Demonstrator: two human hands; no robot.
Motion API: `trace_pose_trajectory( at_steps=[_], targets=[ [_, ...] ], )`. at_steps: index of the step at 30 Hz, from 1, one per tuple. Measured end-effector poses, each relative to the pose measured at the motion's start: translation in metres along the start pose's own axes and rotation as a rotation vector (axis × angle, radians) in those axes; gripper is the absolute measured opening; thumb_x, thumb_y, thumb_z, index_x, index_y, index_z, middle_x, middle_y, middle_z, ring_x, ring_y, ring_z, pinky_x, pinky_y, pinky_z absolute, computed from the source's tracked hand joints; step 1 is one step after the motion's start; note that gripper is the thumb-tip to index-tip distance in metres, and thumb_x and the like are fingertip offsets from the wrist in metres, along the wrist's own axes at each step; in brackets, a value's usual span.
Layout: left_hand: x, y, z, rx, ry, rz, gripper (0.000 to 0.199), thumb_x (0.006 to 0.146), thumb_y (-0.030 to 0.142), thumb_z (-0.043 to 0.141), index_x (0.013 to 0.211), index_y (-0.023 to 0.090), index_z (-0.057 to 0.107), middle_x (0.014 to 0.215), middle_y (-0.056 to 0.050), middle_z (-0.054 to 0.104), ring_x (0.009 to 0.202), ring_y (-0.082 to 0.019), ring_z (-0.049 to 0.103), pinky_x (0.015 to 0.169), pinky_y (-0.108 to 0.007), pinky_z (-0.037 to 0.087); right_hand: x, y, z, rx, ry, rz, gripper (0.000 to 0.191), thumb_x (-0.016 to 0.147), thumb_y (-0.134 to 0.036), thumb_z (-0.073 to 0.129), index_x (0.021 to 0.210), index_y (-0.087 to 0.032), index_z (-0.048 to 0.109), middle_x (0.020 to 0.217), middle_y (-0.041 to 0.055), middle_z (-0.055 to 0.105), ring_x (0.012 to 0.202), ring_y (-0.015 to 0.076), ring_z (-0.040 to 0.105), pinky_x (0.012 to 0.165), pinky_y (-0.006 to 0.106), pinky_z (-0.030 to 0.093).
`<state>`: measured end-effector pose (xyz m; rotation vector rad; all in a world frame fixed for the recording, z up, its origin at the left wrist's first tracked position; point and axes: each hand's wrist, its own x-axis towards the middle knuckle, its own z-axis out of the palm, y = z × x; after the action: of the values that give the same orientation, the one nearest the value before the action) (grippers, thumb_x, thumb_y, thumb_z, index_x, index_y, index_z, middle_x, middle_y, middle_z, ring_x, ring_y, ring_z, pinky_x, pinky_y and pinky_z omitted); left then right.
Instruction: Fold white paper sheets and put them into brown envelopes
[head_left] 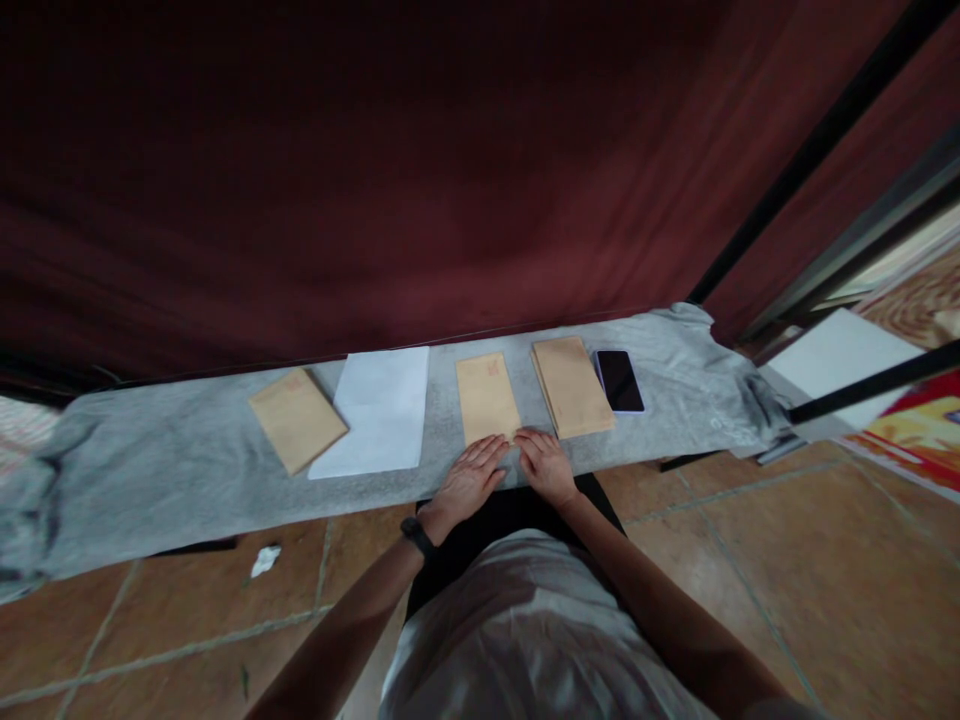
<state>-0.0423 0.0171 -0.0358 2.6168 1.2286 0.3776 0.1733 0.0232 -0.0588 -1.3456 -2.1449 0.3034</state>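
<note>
A tan paper envelope [487,392] with small reddish print at its far end lies flat in front of me. My left hand [472,480], a dark band on its wrist, rests over the near left corner, fingers stretched flat and thumb apart. At the near right corner, my right hand [546,467] has its fingers bent closed on the envelope's edge. Both sets of fingertips almost meet along that edge and hide part of it. Just right of the envelope lies a stack of similar tan envelopes [574,388].
Grey cloth [180,460] covers the narrow bench. On it lie white paper sheets [382,410], another tan envelope pile [298,420] overlapping them, and a dark-screened phone [620,380]. A dark red curtain [450,200] hangs behind. Crumpled white paper [265,560] is on the tiled floor.
</note>
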Motion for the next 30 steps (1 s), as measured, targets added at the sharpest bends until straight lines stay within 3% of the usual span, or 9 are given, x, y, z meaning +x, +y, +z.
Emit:
trace_pose_trajectory(
  at_steps=[14,24,30],
  targets=[
    [-0.009,0.013,0.005,0.035,0.179,-0.210,0.044,0.105,0.034,0.036,0.143,0.017,0.052,0.144,-0.011,0.059,0.136,-0.024,0.052,0.115,-0.044,0.044,0.000,0.000,-0.001,0.024,0.011,-0.012,0.033,0.095,-0.014,0.048,0.122,-0.019,0.065,0.130,0.0092,0.067,0.119,0.0255,0.059,0.105,0.044,0.045],
    [-0.009,0.009,0.009,0.000,0.227,-0.226,0.039,0.104,0.031,0.038,0.136,0.019,0.057,0.140,-0.010,0.062,0.129,-0.025,0.056,0.112,-0.046,0.046,0.001,-0.001,-0.005,0.053,0.002,0.009,0.032,0.097,-0.016,0.048,0.122,-0.020,0.066,0.130,0.0091,0.067,0.120,0.0258,0.060,0.104,0.045,0.048],
    [-0.008,0.005,0.006,-0.026,0.219,-0.205,0.037,0.104,0.028,0.039,0.132,0.021,0.061,0.136,-0.009,0.064,0.127,-0.023,0.057,0.111,-0.045,0.047,0.017,-0.003,-0.016,0.150,-0.033,-0.046,0.035,0.103,-0.024,0.043,0.128,-0.023,0.066,0.129,0.0077,0.069,0.124,0.0222,0.061,0.109,0.044,0.048]
  ],
)
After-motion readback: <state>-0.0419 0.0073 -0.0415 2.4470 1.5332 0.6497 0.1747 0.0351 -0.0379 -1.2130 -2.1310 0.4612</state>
